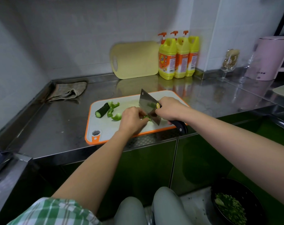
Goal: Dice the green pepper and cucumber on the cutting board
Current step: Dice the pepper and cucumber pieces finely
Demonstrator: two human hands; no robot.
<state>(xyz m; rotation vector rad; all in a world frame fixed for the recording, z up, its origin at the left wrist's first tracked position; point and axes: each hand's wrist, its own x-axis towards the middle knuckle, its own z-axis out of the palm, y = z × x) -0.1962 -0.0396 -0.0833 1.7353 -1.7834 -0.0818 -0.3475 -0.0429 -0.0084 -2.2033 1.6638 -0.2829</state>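
Fingers [140, 113] of the left hand [132, 120] curl down onto a green pepper strip [145, 118] on the orange-rimmed white cutting board [105, 130]. The right hand [170, 109] grips the black-handled steel cleaver [147, 106], whose blade meets that strip. Left of them lie 1 dark cucumber stub [102, 110] and 3 curled pepper pieces [113, 104]. Behind, on the steel counter [57, 124], are 1 yellow board [134, 60], 3 yellow bottles [178, 57] and 1 crumpled cloth [68, 91].

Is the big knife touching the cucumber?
Apart. The head view shows the cucumber lying well left of the knife, with bare cutting board between.
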